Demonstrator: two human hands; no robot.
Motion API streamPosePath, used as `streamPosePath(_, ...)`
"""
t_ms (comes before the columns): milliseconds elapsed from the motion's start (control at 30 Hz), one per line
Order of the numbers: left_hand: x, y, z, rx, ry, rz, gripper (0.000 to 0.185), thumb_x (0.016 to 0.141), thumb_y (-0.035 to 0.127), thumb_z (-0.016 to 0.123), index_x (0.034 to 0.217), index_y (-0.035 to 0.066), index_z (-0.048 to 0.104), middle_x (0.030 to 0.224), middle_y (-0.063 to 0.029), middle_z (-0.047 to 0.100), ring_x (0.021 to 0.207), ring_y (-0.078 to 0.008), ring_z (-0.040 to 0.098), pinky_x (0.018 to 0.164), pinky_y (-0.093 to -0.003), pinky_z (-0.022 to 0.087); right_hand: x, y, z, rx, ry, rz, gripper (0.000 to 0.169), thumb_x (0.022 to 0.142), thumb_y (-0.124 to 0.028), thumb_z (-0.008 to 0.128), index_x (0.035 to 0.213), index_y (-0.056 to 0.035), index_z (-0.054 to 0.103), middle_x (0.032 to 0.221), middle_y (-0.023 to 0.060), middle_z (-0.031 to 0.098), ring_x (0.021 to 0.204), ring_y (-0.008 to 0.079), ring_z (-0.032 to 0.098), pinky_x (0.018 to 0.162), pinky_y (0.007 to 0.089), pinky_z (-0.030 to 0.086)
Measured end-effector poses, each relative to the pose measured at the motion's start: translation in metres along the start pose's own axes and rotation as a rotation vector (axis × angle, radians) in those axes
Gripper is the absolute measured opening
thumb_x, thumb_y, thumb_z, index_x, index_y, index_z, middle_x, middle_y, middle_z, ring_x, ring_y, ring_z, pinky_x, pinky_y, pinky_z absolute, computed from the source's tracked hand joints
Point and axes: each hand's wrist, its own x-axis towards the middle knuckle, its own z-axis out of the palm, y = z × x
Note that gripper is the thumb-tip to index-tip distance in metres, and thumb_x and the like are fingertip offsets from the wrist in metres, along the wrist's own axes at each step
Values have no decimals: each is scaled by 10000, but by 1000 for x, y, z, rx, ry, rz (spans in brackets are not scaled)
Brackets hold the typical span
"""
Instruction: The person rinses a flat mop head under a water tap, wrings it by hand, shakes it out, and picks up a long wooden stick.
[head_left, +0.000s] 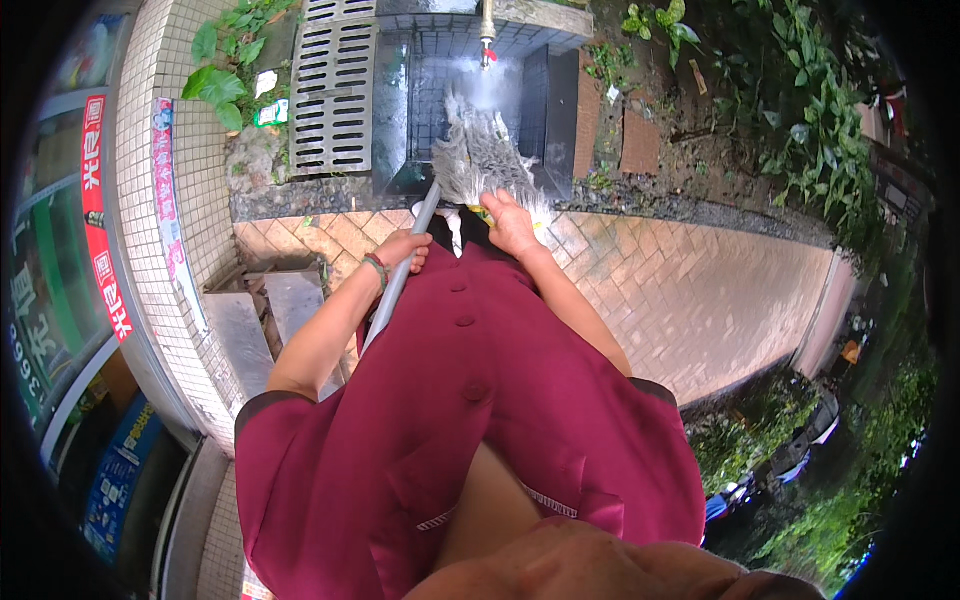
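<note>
My left hand (405, 251) is wrapped around a grey mop pole (397, 289) that slants down along my left side. A wet mop head (484, 150) of grey and white strands hangs over the front rim of a dark tiled basin (559, 120). Yellow bits show at its near end, where my right hand (514, 225) grips the strands. Above the basin, a brass tap (487, 34) with a red handle pours water onto the far end of the strands. Where the pole joins the mop head is hard to make out.
A slotted drain grate (332, 97) adjoins the basin's left side. Brick paving (675, 300) lies at my feet, with stone slabs (296, 304) to the left. A white-tiled wall (180, 52) runs along the left; soil and leafy plants (810, 97) are at the right.
</note>
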Motion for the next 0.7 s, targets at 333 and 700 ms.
streamPosePath(333,-3,-4,-9,174,64,2,138,862,162,541,822,110,419,589,33,415,440,-49,389,369,-201,344,-27,5,30,54,129,164,350,601,62,550,886,-137,510,845,120,477,835,363,526,666,443,443)
streamPosePath(700,7,36,5,90,-56,26,136,861,170,559,837,75,465,602,33,412,446,-46,365,386,-195,314,50,14,-54,-86,464,50,338,604,108,514,831,-139,560,769,91,493,795,309,530,668,394,433)
